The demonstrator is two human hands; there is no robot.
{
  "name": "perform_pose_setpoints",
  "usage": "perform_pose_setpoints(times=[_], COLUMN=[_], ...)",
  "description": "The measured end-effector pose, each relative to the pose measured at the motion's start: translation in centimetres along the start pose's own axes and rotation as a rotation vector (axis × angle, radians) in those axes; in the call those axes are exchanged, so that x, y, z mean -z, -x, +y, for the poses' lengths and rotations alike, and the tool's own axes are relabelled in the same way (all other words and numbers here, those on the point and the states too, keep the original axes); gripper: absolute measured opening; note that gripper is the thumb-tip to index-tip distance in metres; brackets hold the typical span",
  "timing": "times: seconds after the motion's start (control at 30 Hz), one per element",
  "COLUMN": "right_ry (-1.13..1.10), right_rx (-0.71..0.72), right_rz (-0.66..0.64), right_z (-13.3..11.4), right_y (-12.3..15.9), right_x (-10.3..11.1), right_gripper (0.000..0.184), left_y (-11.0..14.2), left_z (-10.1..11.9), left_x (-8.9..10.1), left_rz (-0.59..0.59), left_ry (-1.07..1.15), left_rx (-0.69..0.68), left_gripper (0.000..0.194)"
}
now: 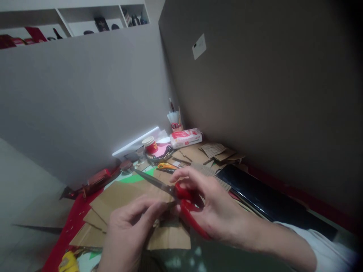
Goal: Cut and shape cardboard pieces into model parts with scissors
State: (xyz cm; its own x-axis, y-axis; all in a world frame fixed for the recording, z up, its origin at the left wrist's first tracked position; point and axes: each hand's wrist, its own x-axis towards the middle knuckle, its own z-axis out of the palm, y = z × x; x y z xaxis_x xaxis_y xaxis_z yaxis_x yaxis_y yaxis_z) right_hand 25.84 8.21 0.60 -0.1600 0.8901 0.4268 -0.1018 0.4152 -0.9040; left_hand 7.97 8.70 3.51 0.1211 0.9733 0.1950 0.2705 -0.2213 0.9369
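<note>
My right hand grips red-handled scissors, fingers through the loops, with the long metal blades pointing up and left over the table. My left hand pinches a small piece of brown cardboard right at the base of the blades. Larger brown cardboard sheets lie flat on the table under and beyond both hands.
Behind the hands lie orange-handled scissors, a red paper cup, a white and red tissue pack and cardboard scraps. A black flat object sits at the right. Grey partition walls close the desk's back and right.
</note>
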Motion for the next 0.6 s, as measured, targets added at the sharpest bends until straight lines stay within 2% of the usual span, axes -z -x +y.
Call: perform_pose_setpoints(times=[0.1, 0.23, 0.33, 0.4, 0.5, 0.6], right_ry=[-0.042, -0.043, -0.042, -0.073, -0.124, -0.123], right_rx=[-0.008, -0.016, -0.022, -0.057, -0.137, -0.089], right_rz=[0.005, -0.008, -0.013, -0.005, 0.019, 0.028], right_z=[-0.1, 0.0, -0.3, -0.6, -1.2, -1.3], right_y=[0.0, -0.1, -0.2, -0.3, -0.2, 0.0], right_x=[0.1, 0.6, 0.9, 1.0, 0.9, 0.6], right_gripper=[0.037, 0.041, 0.038, 0.038, 0.044, 0.041], left_y=[0.1, 0.4, 0.8, 0.9, 0.6, 0.1], left_z=[0.2, 1.0, 1.8, 2.1, 2.2, 2.0], left_x=[0.0, 0.0, 0.0, 0.1, 1.0, 2.2], left_rz=[0.006, 0.005, 0.079, 0.081, -0.047, -0.183], left_ry=[0.068, 0.197, 0.276, 0.335, 0.416, 0.349], left_rx=[0.055, 0.141, 0.183, 0.211, 0.226, 0.197], left_gripper=[0.012, 0.024, 0.020, 0.018, 0.019, 0.017])
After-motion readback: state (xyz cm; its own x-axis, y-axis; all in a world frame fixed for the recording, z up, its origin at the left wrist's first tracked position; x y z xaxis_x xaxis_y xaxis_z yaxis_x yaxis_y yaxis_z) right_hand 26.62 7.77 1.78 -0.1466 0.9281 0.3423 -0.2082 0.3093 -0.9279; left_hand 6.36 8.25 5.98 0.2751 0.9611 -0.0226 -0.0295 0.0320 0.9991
